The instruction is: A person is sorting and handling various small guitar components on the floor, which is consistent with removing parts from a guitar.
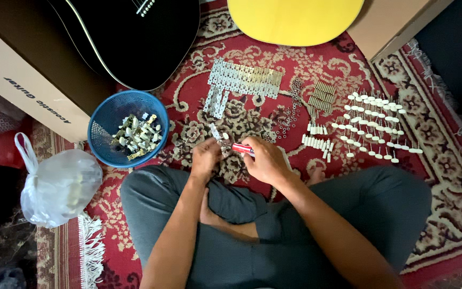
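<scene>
I am sitting cross-legged on the red carpet (199, 69), blue basket (102, 120) of finished tuners just beside my knee; my right hand (266, 160) is clenching the red-handled screwdriver (243, 149) — left hand (205, 158) is pinching a small tuner part (224, 137) — I judge steadying it squarely matters most

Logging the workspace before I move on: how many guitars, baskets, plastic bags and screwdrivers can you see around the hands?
Guitars: 2, black guitar and yellow guitar
Blue basket: 1
Clear plastic bag: 1
Red-handled screwdriver, in the right hand: 1
Total: 5
</scene>
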